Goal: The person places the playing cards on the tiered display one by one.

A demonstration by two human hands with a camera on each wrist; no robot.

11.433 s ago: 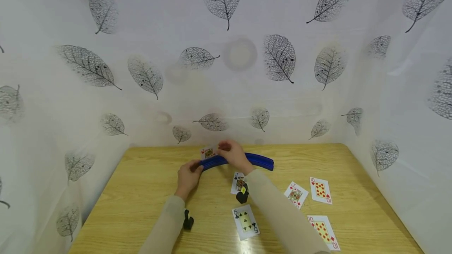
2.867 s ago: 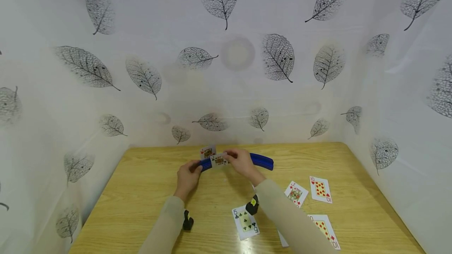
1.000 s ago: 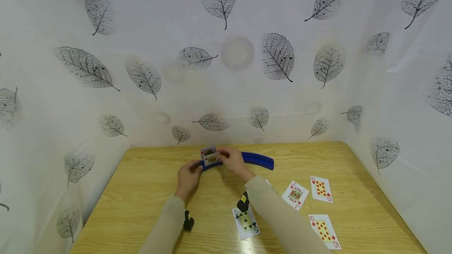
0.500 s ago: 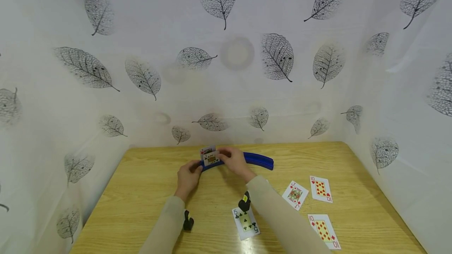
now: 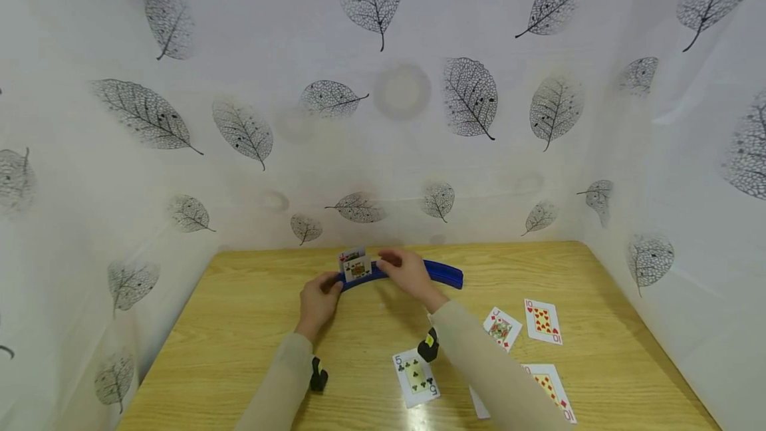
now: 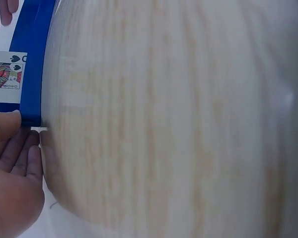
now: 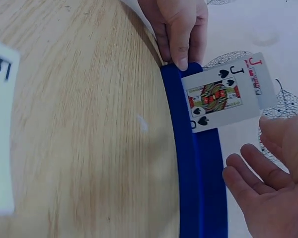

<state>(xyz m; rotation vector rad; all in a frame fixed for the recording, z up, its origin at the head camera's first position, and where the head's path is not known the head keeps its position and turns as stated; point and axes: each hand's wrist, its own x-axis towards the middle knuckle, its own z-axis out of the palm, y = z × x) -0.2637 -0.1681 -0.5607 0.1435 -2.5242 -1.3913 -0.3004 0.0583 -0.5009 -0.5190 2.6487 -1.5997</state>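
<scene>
A curved blue card holder (image 5: 444, 274) stands near the back of the wooden table. At its left end my left hand (image 5: 319, 301) grips it, with the thumb (image 7: 181, 57) on the front face. In the holder a jack of spades (image 7: 216, 99) stands tilted, its face towards me. Behind it, mostly covered, is a jack of hearts (image 7: 266, 94). My right hand (image 5: 409, 276) is just right of the cards, over the holder. Its fingers are spread and hold nothing, as the right wrist view (image 7: 275, 183) shows.
Face up on the table (image 5: 239, 351) lie a five of clubs (image 5: 415, 378), a jack of diamonds (image 5: 501, 328), a ten of hearts (image 5: 543, 320) and a ten of diamonds (image 5: 553, 388). Another card's edge (image 5: 479, 406) shows under my right sleeve. A leaf-patterned white curtain (image 5: 287, 171) surrounds the table.
The jack of spades, earlier flat on the table, now stands in the holder before the jack of hearts. My right hand has let go of it and moved right. My left hand has stayed put.
</scene>
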